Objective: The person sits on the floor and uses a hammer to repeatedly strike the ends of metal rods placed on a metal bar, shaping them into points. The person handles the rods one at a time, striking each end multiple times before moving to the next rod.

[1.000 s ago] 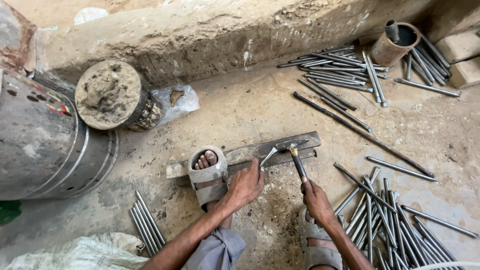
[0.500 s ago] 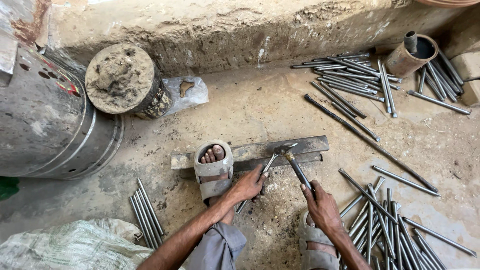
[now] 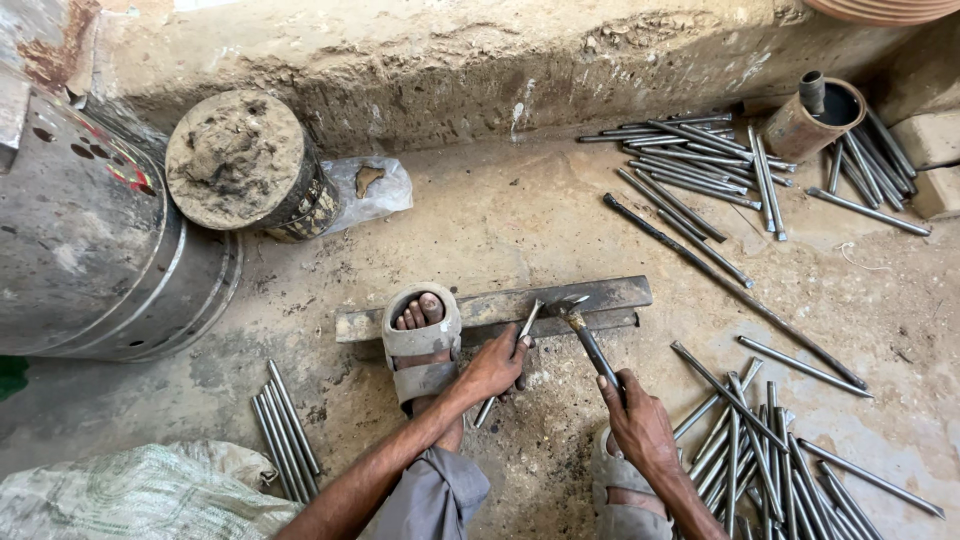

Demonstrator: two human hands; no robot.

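Since half a second ago, the hammer [image 3: 592,343] has dropped so its head now touches the flat steel bar [image 3: 560,300], just beside the tip of the thin rod [image 3: 508,360]. The right hand [image 3: 640,428] is clenched around the hammer's handle, below the bar. The left hand [image 3: 492,368] pinches the rod, propping its upper end on the bar's near edge. A sandalled foot [image 3: 422,345] presses on the bar's left part. Loose rods [image 3: 760,450] lie to the bar's lower right.
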